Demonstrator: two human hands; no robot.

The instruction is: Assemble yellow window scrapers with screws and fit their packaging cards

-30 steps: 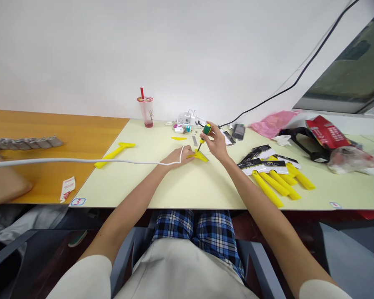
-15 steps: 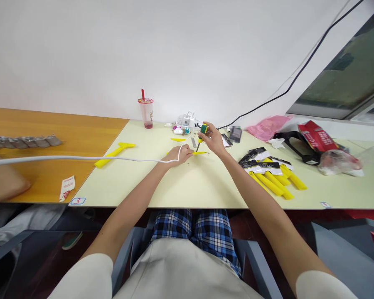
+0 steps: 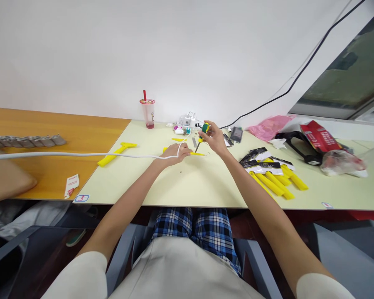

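A screwdriver (image 3: 205,128) with a green and yellow handle is gripped in the closed fingers of my right hand (image 3: 216,140). Its shaft slants down to a yellow plastic scraper (image 3: 198,154) lying on the table. My left hand (image 3: 178,153) is closed over the scraper, hiding its middle. Just beyond are a thin yellow plastic piece (image 3: 178,140) and a grey metal strip (image 3: 194,142). A tiny dark bit (image 3: 180,172), too small to name, lies on the near side of my left hand. A white cable (image 3: 127,156) passes across my left wrist.
Left stands another yellow scraper (image 3: 116,154) lying flat; behind it is a drink cup (image 3: 148,114). At right are several carded yellow scrapers (image 3: 274,178), a pink bag (image 3: 269,127) and a black strap (image 3: 302,147). Someone's arm (image 3: 9,176) rests at the far left.
The scraper and my left hand have shifted slightly left, with the screwdriver tip still at the scraper. The tiny dark bit now lies farther left and nearer to me.
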